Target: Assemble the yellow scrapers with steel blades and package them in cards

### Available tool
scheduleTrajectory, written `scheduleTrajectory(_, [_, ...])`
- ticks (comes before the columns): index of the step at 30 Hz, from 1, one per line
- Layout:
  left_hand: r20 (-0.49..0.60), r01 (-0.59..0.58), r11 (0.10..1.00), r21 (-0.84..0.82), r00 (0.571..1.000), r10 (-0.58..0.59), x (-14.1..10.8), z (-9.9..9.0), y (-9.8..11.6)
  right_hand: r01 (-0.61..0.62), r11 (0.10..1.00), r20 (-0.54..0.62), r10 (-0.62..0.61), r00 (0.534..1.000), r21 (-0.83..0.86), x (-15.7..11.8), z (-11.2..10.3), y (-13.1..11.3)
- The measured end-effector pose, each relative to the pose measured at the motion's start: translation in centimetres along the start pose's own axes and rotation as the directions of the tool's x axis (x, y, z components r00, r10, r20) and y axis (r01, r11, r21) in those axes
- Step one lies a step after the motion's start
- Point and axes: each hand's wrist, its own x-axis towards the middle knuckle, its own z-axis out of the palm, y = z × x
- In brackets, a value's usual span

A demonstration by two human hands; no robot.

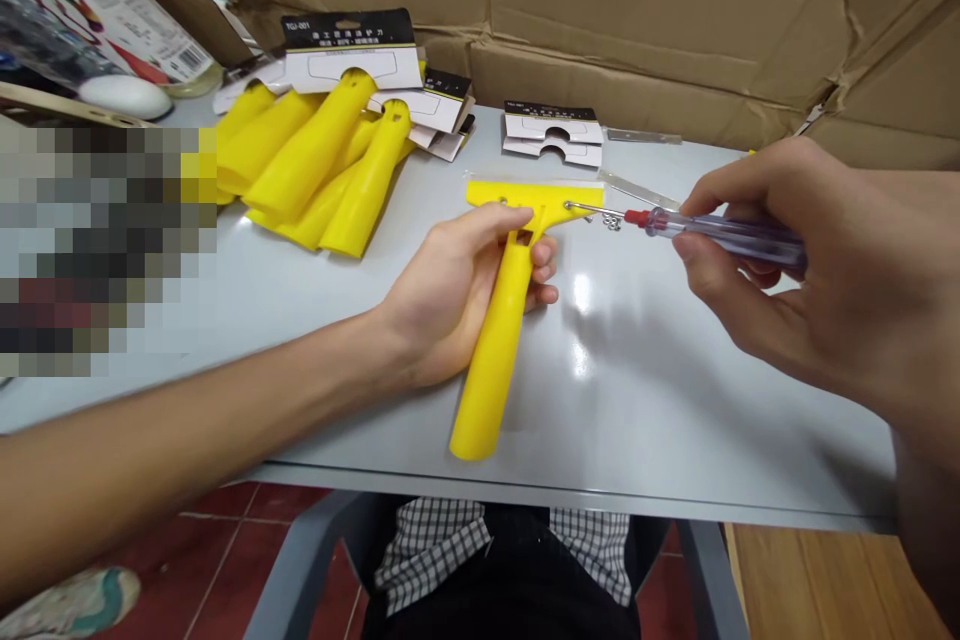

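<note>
My left hand (pixel 469 270) is wrapped round the neck of a yellow scraper (pixel 496 350), its thumb pressed on the front just under the wide head. The scraper's handle points down toward the table's front edge. In my right hand (pixel 795 250) is a screwdriver (pixel 720 232) with a clear purple handle and a red collar. Its thin metal shaft points left, and the tip touches the right side of the scraper head at a small screw or hole. Several small screws (pixel 611 221) lie on the table behind the shaft.
Several yellow handles (pixel 307 160) with black and white cards (pixel 352 55) are piled at the back left. More cards (pixel 553 132) and clear strips (pixel 641 190) lie behind the scraper. Cardboard (pixel 637 20) lines the back of the grey table (pixel 615 420). A plastic bottle (pixel 112 10) leans at the upper left.
</note>
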Motion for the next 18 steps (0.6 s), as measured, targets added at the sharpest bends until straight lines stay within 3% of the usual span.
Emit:
scheduleTrajectory(10, [-0.014,-0.049,0.995,0.087,0.999,0.051,0.38,-0.46,-0.51,-0.126,0.992,0.043,0.126,0.991,-0.010,-0.31,0.33,-0.25])
scheduleTrajectory(18, [-0.015,-0.092,0.989,0.117,0.995,0.095,0.45,-0.55,-0.61,-0.112,0.994,0.042,0.111,0.993,0.016,-0.23,0.57,0.05])
